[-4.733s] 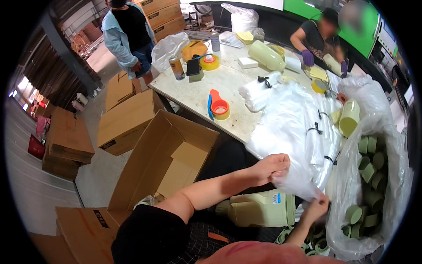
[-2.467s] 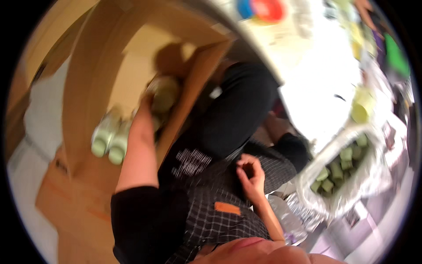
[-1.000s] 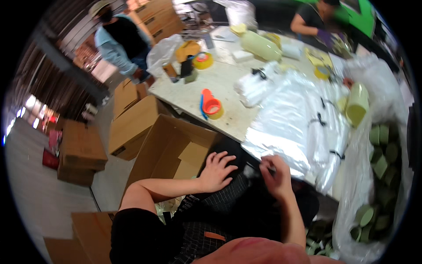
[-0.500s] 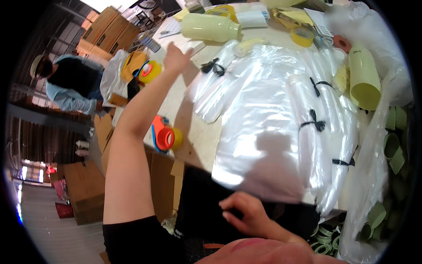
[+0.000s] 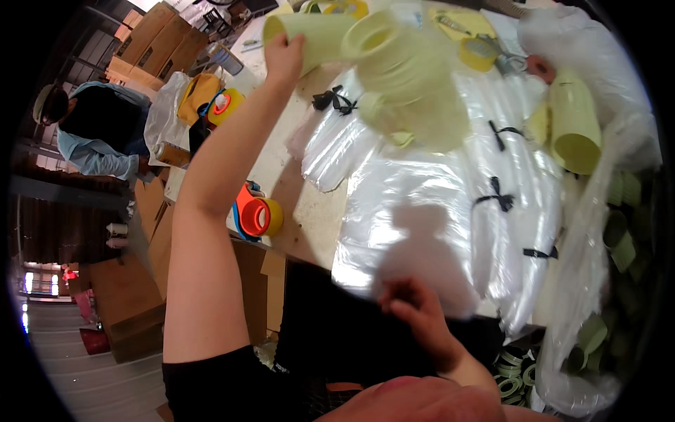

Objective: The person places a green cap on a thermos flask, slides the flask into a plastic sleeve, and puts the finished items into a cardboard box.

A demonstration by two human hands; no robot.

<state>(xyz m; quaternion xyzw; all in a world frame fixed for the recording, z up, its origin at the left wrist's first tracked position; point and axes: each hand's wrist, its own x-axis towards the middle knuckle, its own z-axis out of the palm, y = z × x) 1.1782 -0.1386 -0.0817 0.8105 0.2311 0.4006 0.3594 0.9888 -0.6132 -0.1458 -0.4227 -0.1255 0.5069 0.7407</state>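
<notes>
My left hand (image 5: 285,62) is stretched to the far left of the table, its fingers closed on the rim of a pale yellow-green plastic bottle-shaped container (image 5: 320,39). The container lies sideways with its neck to the right. Right of it, a see-through pale yellow smear (image 5: 422,91) hangs over the bags, too blurred to tell its shape. Near the table's front edge, my right hand (image 5: 418,313) hovers, slightly blurred, fingers loosely curled and nothing visible in them. Before it lies a stack of clear plastic bags (image 5: 401,204).
Bag bundles with black ties (image 5: 496,200) lie to the right, near another pale yellow container (image 5: 573,126). An orange-and-yellow tape dispenser (image 5: 256,214) stands at the left edge. Yellow tape (image 5: 478,55) sits at the back. Cardboard boxes (image 5: 126,302) and a co-worker (image 5: 105,130) are at left.
My left hand, empty before, has taken hold of the container, which has shifted left and turned slightly. A blurred yellow shape now covers part of the bags. My right hand has moved up and right.
</notes>
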